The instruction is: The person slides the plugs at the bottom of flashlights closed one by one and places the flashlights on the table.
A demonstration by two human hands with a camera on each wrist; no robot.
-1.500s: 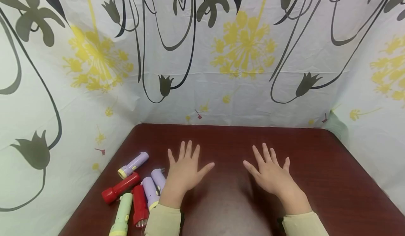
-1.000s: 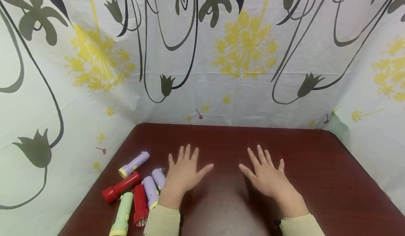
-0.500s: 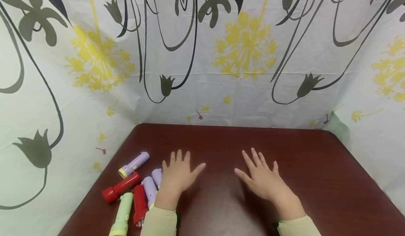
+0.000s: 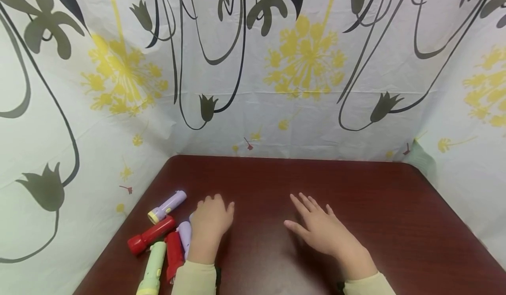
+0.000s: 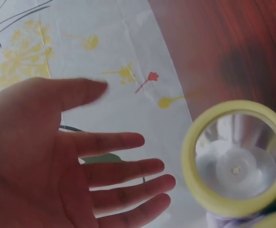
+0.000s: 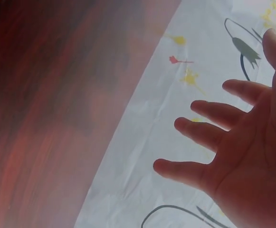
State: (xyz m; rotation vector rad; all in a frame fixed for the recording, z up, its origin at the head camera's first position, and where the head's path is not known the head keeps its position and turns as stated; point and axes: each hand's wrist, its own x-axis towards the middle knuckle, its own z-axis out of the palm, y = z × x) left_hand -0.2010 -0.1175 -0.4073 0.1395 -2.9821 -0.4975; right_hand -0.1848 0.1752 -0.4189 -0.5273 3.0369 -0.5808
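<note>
Left hand (image 4: 211, 219) shifted leftward, fingers extended, empty; partly hides purple flashlight (image 4: 184, 237), lower left. Right hand (image 4: 325, 230) spread, lower right.

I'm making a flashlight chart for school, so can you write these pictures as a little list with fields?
Green flashlight: one
Red flashlights: two
Purple flashlights: two plain, perhaps another mostly hidden
Where they lie: left side of the dark reddish table
Left grip: holding nothing, near the purple ones
Right grip: holding nothing, fingers spread
Backdrop: white sheet, yellow and gray flowers
</note>
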